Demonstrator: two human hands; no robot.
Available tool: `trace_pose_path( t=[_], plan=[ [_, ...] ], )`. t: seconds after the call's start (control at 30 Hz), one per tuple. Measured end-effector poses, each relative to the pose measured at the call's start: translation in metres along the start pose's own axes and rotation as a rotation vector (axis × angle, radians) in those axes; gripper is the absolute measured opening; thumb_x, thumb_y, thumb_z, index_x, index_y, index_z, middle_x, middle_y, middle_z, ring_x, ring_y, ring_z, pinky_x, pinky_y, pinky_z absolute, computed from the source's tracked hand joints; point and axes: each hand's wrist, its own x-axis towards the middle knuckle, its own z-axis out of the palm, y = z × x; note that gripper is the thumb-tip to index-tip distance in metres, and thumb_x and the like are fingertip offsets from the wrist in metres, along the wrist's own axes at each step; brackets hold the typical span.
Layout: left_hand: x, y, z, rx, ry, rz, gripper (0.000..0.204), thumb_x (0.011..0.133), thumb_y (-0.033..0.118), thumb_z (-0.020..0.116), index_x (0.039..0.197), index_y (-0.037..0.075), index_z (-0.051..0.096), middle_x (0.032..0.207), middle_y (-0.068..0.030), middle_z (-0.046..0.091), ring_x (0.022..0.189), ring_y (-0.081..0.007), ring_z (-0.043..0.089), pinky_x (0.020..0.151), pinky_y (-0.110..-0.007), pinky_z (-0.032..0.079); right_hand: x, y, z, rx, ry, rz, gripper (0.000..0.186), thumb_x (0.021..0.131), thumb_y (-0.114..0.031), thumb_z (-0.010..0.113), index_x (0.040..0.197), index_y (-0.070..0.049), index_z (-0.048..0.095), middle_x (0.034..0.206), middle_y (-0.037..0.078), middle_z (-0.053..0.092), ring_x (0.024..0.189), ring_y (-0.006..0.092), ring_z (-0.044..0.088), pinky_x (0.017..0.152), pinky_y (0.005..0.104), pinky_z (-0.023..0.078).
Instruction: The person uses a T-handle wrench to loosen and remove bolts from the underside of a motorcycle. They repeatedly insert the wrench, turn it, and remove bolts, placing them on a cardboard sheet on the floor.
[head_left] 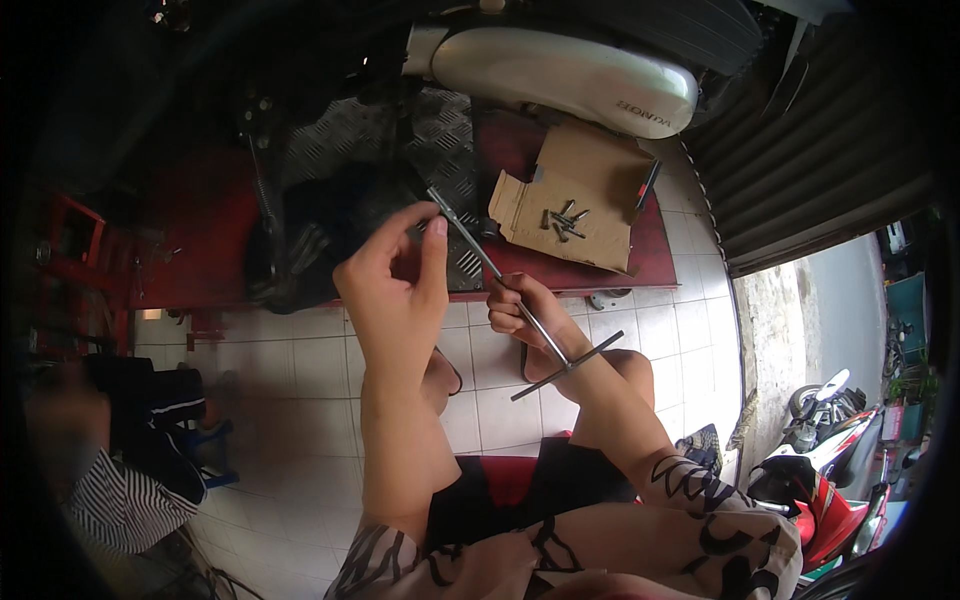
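Note:
A long T-handle socket wrench (pixel 478 249) slants between my two hands, its crossbar low by my right forearm and its socket end up and to the left. My right hand (pixel 523 303) is closed round the shaft about midway along. Close to the socket end, my left hand (pixel 398 275) pinches the tool between thumb and forefinger. Whether a bolt sits in the socket is too small to tell. Several loose bolts (pixel 566 220) lie on an opened cardboard box (pixel 602 180) beyond my right hand.
A red lift platform (pixel 655 245) with a dark tread plate (pixel 345 130) spans the front. Above it hangs a motorcycle's silver exhaust muffler (pixel 560 80) beside a tyre (pixel 700 30). A person's striped garment (pixel 125 500) shows at lower left. Parked motorbikes (pixel 830 500) stand at right.

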Motion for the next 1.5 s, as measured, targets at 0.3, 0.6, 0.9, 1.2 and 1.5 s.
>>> trace_pose_path(
  t=[0.3,0.6,0.9,1.2,1.5],
  plan=[
    [0.127,0.004,0.069,0.329,0.312,0.31,0.033,0.08,0.02,0.069,0.108,0.003,0.068,0.052,-0.0071,0.057,0.048,-0.0212,0.059,0.057,-0.034,0.048,-0.012,-0.031,0.01,0.005,-0.093,-0.052,0.03,0.095,-0.024,0.041,0.067,-0.013,0.034,0.059,-0.004,0.026,0.048,0.0079,0.024,0.047,0.0254,0.022],
    [0.157,0.025,0.105,0.348,0.623,0.033,0.032,0.073,0.033,0.075,0.095,0.01,0.075,0.085,-0.0094,0.073,0.087,-0.0282,0.069,0.079,-0.042,0.052,-0.029,-0.041,0.0,0.175,-0.085,-0.152,0.031,0.095,-0.025,0.04,0.066,-0.013,0.034,0.057,-0.005,0.024,0.047,0.0076,0.022,0.046,0.0247,0.02],
    [0.163,0.018,0.11,0.449,0.654,0.137,0.03,0.074,0.03,0.074,0.092,0.006,0.074,0.085,-0.011,0.072,0.084,-0.0316,0.069,0.075,-0.043,0.053,-0.035,-0.049,0.002,0.27,-0.105,-0.239,0.03,0.095,-0.024,0.04,0.068,-0.013,0.034,0.055,-0.004,0.026,0.045,0.0078,0.024,0.045,0.0242,0.022],
    [0.166,0.011,0.107,0.439,0.67,0.281,0.025,0.074,0.028,0.074,0.084,0.005,0.073,0.074,-0.0127,0.071,0.075,-0.0328,0.069,0.07,-0.043,0.053,-0.036,-0.053,0.001,0.289,-0.13,-0.259,0.031,0.096,-0.024,0.04,0.068,-0.013,0.034,0.055,-0.004,0.027,0.043,0.0077,0.023,0.044,0.024,0.022],
    [0.167,0.014,0.103,0.561,0.657,0.284,0.024,0.076,0.025,0.07,0.083,0.002,0.071,0.076,-0.0167,0.07,0.078,-0.037,0.068,0.07,-0.046,0.054,-0.033,-0.051,0.002,0.321,-0.121,-0.238,0.03,0.096,-0.023,0.04,0.068,-0.013,0.035,0.055,-0.004,0.028,0.043,0.0073,0.024,0.044,0.0237,0.022]
  ],
)
